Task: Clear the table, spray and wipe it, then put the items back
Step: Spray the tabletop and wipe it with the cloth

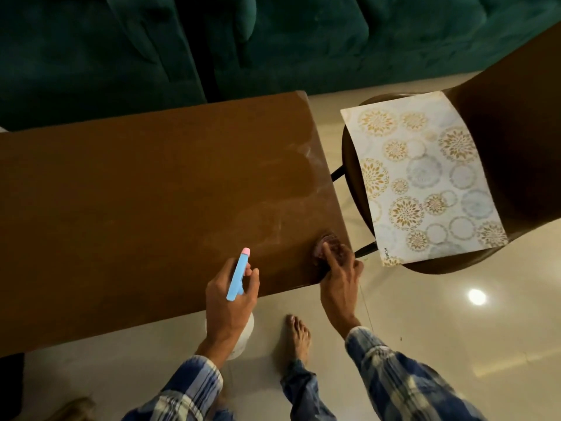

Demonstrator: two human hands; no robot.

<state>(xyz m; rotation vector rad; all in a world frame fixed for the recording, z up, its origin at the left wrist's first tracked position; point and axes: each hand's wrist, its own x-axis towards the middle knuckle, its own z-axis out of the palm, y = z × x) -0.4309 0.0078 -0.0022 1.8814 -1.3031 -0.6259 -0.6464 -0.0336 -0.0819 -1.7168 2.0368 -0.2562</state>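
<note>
Far side: dark-green velvet sofa (pixel 273 41), deep vertical folds between its cushions, running the width of the view.

Right: dark-brown chair (pixel 516 132), rounded seat, curved back rising on the right. Two thin black legs (pixel 338 173) show under the seat's left edge.

Floor (pixel 425 329): pale, glossy tiles. A round white light reflection (pixel 477 296) lies near the chair's front edge. A small dark speck (pixel 401 339) sits on the tiles, apart from the reflection.

Bottom-left corner: a tan, blurred shape (pixel 73 408), not identifiable.
</note>
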